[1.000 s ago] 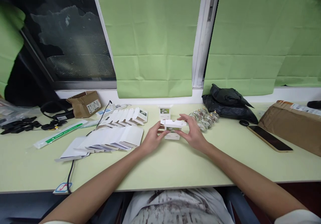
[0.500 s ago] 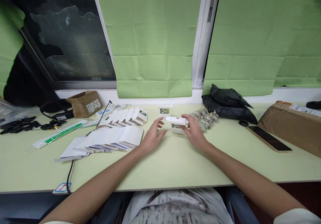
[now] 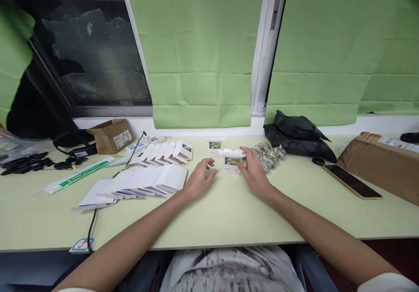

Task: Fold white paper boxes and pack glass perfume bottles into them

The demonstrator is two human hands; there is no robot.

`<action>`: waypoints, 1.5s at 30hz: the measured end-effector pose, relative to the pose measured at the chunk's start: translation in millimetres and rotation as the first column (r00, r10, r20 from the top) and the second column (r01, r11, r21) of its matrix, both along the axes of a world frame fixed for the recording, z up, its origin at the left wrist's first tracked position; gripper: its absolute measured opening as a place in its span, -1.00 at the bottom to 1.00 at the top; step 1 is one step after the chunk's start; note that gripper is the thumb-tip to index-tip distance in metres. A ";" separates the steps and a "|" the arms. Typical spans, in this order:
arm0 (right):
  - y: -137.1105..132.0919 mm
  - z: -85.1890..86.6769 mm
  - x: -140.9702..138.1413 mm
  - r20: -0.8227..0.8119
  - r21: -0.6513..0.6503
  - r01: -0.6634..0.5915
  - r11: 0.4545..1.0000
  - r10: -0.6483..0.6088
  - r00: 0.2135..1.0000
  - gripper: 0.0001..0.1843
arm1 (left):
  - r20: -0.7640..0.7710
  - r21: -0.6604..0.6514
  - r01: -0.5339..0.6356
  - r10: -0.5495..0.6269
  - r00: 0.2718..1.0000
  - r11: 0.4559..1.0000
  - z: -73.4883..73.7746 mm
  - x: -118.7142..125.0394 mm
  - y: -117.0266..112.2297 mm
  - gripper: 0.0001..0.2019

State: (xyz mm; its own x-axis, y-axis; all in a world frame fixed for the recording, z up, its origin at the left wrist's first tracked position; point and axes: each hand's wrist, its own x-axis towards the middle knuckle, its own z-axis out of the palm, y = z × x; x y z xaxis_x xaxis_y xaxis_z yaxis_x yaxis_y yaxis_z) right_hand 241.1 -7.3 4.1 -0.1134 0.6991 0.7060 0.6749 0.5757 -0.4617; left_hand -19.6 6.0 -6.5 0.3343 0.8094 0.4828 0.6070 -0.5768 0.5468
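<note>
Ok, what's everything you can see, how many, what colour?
Front box: 1, white, centre
Back box: 1, white, behind it
Other boxes: several, white, left of centre
Clear packet: 1, green stripe, left
Small carton: 1, brown, back left
Small pieces: pile, black, far left
Shiny balls: several, silvery, right of centre
Bags: count unclear, black, back right
Disc: 1, black, by bags
Phone: 1, black, right
Large carton: 1, brown, far right
Cable: count unclear, black, left
Curtains: several, green, back
Window: 1, dark, upper left
Table: 1, pale green, middle
Shirt: 1, patterned white, bottom
Left hand: 1, bare, centre
Right hand: 1, bare, at front box
</note>
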 end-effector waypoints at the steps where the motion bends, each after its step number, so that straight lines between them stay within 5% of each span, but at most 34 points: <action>1: -0.6 0.7 0.0 0.004 0.025 0.018 1.000 -0.018 1.000 -0.46 | -0.009 0.006 -0.001 0.002 1.000 1.000 0.0 0.0 0.1 -0.69; 5: -2.2 4.4 0.0 -0.002 0.109 0.109 0.988 -0.109 0.994 -0.43 | -0.162 0.133 -0.016 0.038 0.986 0.991 3.4 -2.4 2.6 -0.72; 9: -6.3 9.9 -3.1 -0.061 0.176 0.120 0.977 -0.111 0.992 -0.44 | -0.396 0.344 -0.162 0.300 0.868 0.925 8.5 -11.7 5.9 -0.75; 15: -18.3 15.2 -9.6 -0.149 0.270 0.061 0.961 -0.021 0.989 -0.55 | -0.424 0.424 -0.366 0.538 0.728 0.829 -1.5 -25.7 2.4 -0.65; 20: -23.8 11.0 -12.4 -0.074 0.221 -0.170 0.960 0.191 0.979 -0.74 | -0.534 0.290 -0.378 0.476 0.699 0.879 -5.5 -19.6 -0.7 -0.69; 27: -30.0 7.1 -15.7 0.144 -0.064 -0.331 0.942 0.336 0.931 -0.76 | -0.355 0.111 -0.057 0.093 0.930 0.992 8.8 -1.8 -8.3 -0.62; 30: -28.1 5.8 -15.4 0.209 -0.190 -0.341 0.921 0.377 0.902 -0.75 | -0.345 0.172 -0.108 0.162 0.924 0.979 11.5 2.1 -10.3 -0.64; 34: -24.0 3.9 -13.3 0.254 -0.322 -0.286 0.903 0.373 0.892 -0.74 | -0.538 0.166 -0.348 0.380 0.753 0.923 13.0 -1.4 -9.3 -0.64; 37: -22.8 2.9 -12.5 0.256 -0.389 -0.279 0.878 0.394 0.883 -0.77 | -0.629 0.122 -0.391 0.376 0.681 0.912 13.9 -5.6 -7.4 -0.63; 45: -20.6 1.3 -12.6 0.243 -0.423 -0.290 0.858 0.416 0.876 -0.81 | -0.473 0.251 -0.367 0.445 0.760 0.895 18.7 -7.1 -4.6 -0.56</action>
